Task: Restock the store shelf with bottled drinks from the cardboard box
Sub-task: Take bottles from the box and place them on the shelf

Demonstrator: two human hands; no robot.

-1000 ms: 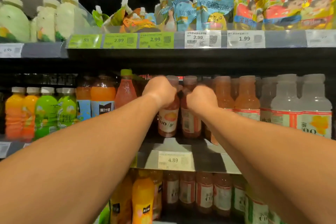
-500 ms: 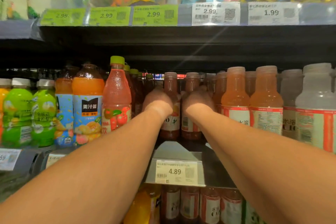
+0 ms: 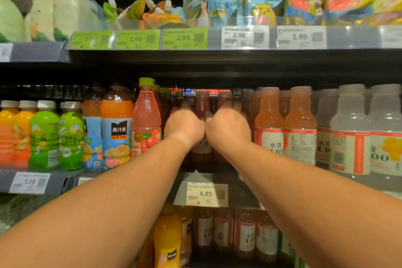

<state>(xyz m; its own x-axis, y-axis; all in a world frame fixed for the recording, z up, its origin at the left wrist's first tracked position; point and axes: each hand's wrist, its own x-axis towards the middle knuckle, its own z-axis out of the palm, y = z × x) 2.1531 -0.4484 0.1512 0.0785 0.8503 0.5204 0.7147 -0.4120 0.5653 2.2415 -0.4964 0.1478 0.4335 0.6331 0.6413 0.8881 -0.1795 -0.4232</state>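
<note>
pushing red bottles deeper, hands forward

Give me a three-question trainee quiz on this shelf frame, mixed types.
1. True or false: both hands are at the dark red bottles on the middle shelf.
2. The tag below the hands reads: A 1.99, B 4.89, C 5.59?
3. What cap colour has the pink bottle beside the left hand?

Key: 1 true, the right hand too; 2 B; 3 green.
</note>
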